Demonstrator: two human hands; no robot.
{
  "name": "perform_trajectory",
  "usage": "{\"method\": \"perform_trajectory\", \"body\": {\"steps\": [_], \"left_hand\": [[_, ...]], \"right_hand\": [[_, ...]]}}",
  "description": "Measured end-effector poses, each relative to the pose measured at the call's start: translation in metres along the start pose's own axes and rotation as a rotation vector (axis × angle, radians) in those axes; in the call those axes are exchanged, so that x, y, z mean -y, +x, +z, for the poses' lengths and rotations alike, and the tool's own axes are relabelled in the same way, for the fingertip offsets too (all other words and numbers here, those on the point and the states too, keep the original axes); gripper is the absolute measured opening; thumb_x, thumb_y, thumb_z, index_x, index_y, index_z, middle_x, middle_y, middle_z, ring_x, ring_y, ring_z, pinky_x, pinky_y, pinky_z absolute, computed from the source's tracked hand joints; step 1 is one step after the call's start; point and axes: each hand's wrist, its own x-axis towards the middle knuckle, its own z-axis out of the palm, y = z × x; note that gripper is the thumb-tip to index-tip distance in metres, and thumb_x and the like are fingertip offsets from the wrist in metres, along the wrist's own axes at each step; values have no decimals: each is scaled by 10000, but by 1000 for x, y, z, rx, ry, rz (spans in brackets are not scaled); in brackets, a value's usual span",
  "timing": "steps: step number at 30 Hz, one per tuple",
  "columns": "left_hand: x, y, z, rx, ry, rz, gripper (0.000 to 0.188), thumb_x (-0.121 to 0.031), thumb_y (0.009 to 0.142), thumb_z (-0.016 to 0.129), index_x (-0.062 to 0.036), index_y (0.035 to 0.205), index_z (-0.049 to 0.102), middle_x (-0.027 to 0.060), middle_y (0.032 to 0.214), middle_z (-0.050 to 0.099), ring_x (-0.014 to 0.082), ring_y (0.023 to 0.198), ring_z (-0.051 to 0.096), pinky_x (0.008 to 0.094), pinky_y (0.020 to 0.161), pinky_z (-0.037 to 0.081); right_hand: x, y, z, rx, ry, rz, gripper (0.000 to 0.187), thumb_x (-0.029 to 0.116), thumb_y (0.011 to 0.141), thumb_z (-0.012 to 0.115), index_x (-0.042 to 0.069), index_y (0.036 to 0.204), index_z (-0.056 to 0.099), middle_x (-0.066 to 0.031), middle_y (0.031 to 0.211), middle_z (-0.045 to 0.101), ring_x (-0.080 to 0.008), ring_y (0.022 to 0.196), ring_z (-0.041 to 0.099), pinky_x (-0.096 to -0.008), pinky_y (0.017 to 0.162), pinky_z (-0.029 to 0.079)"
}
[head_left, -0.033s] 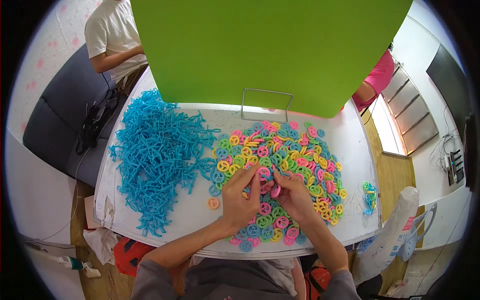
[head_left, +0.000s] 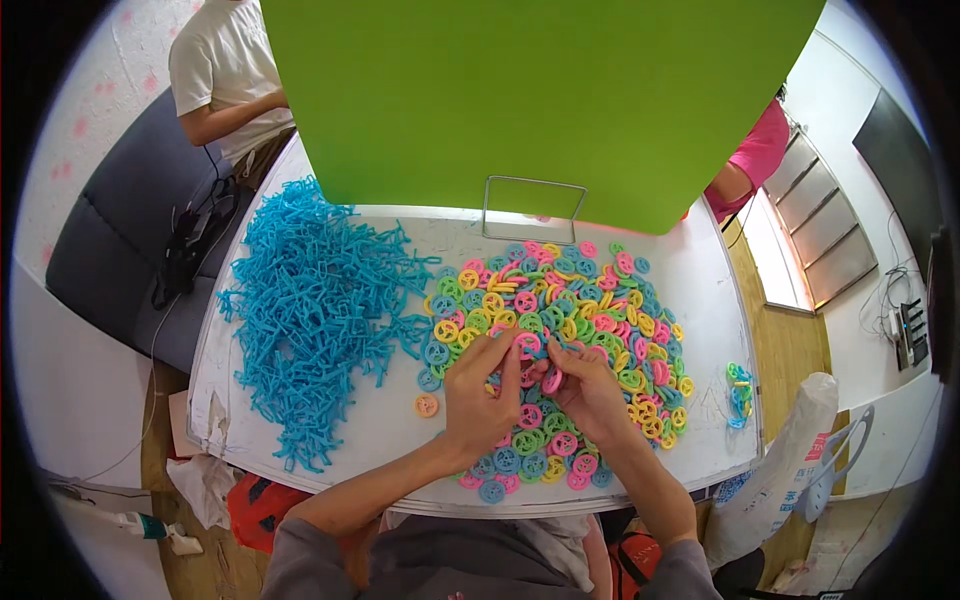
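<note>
Over a heap of small plastic spoked wheels (head_left: pixel 540 440) in pink, yellow, green and blue, both my hands work close together. Thumb and fingers of my left hand (head_left: pixel 475 395) pinch a pink wheel (head_left: pixel 527 344). Just right of it, my right hand (head_left: pixel 592 392) is closed by a second pink wheel (head_left: pixel 552 380), held low between its fingertips. A bit of a blue plastic piece (head_left: pixel 541 354) shows between the two hands; how it joins the wheels is hidden by the fingers.
A big pile of blue forked plastic pieces (head_left: pixel 320 320) covers the table's left side. One orange disc (head_left: pixel 427 406) lies left of my hand. A green panel (head_left: pixel 540 100) with a wire stand (head_left: pixel 535 238) rises behind. Small assembled pieces (head_left: pixel 739 395) sit at the right edge. Two people are beyond.
</note>
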Motion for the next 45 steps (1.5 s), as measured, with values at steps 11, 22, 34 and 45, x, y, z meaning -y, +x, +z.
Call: {"method": "perform_trajectory", "body": {"steps": [11,22,34,45], "left_hand": [[2,-2,3,-34,-226,-83,178,22,860,565,58,1026,619,131,768,595,194,634,634,275,572,483],[-3,-4,-4,69,-179,-116,248,7,896,545,63,1131,598,66,815,561,100,706,588,224,611,500],[-5,7,-9,206,-396,-184,294,32,876,580,2,1168,569,99,1101,579,153,966,611,273,729,567],[8,5,1,142,-515,-194,162,71,858,576,20,1007,615,87,938,630,138,848,628,262,724,544]], "right_hand": [[-2,-2,6,-31,-60,-84,182,163,945,558,10,902,648,-56,746,654,-113,636,592,-234,635,484],[0,-3,4,-83,-327,-245,292,273,924,604,9,829,683,-52,779,688,-67,612,545,-216,588,411],[9,-2,0,49,-947,-849,203,48,846,664,29,1048,676,-59,871,653,-105,721,579,-228,638,438],[16,-10,-9,-40,-889,-652,240,-19,756,705,3,995,682,-100,857,665,-149,769,653,-268,695,543]]}}
